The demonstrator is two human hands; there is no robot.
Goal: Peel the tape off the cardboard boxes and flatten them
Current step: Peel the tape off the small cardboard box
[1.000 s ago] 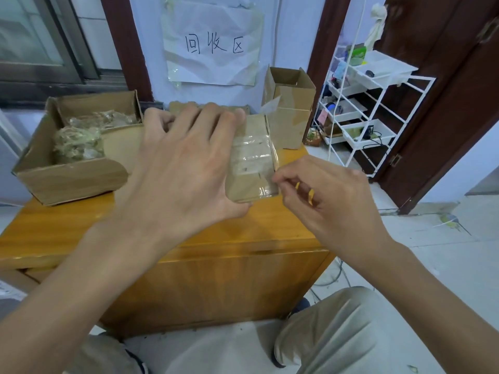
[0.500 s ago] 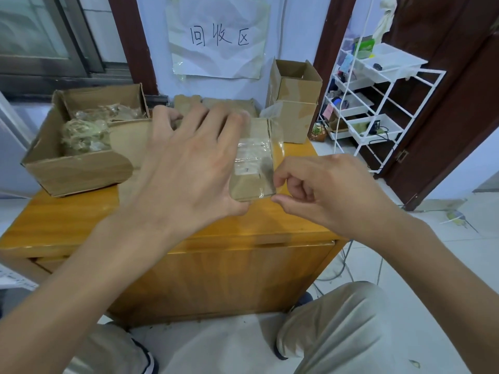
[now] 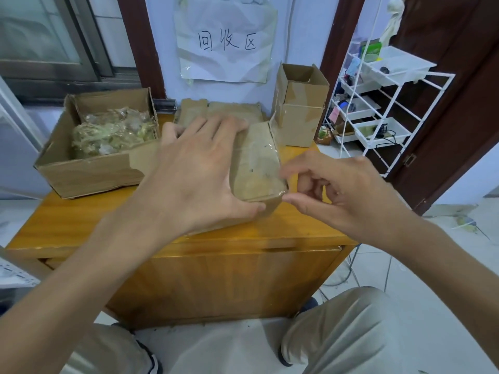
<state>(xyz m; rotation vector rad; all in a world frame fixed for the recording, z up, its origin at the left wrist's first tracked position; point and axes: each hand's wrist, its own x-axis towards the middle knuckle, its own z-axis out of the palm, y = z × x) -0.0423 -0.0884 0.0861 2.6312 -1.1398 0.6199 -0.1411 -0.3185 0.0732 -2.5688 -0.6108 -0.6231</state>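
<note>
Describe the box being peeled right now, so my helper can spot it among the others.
On the wooden cabinet below the paper sign, it is the taped box nearest the front edge. Unlike the open tall box behind and the scrap-filled box, it is sealed with clear tape, under the left hand.

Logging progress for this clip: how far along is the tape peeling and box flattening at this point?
Done: the open box on the left holds a heap of peeled tape, and flattened cardboard lies at the back of the cabinet. In hand: the left hand presses the taped box down while the right hand picks at the tape at its near corner. Left: this box, and the upright box with tape on it.
</note>
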